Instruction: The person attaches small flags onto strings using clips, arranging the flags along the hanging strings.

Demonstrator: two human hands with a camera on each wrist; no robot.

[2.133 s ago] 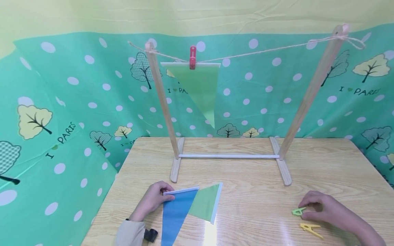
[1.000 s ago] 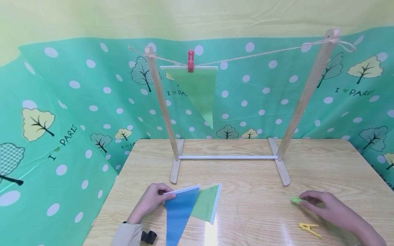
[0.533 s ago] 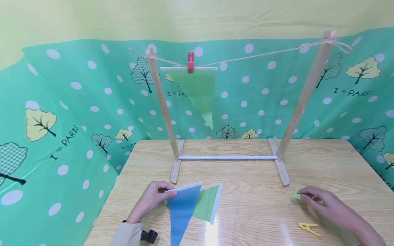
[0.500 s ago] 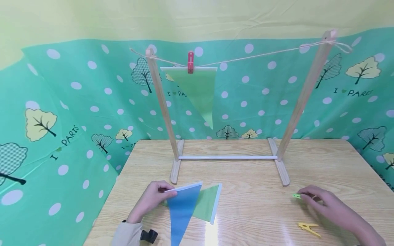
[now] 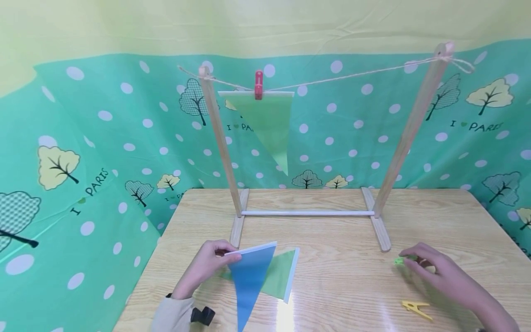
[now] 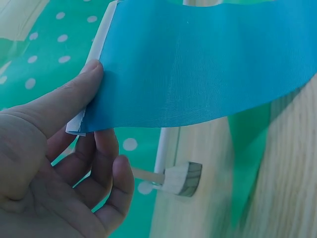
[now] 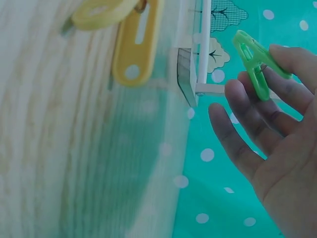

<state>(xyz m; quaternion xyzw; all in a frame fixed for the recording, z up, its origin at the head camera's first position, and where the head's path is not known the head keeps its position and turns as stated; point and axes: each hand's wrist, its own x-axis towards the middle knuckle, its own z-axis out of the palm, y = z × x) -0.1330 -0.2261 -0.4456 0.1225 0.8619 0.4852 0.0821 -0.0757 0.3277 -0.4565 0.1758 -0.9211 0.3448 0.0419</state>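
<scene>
"Fingers on the left hand, what are they doing?"

"Pinching the blue flag by its white edge, thumb on top, above the table."

"And the right hand?"

"Thumb and finger pinch a green clip, near the yellow clip. Other fingers bend loosely."

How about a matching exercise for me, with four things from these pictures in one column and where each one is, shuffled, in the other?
Things:
1. Red clothespin
2. Blue pennant
3. Yellow clothespin
4. Light green clothespin

Places:
A. Lying on the table
B. Held in the right hand
C. Clipped on the string, at the top edge of a hanging green pennant
D. Held by its white edge in the left hand

Right pairs: 1-C, 2-D, 3-A, 4-B
</scene>
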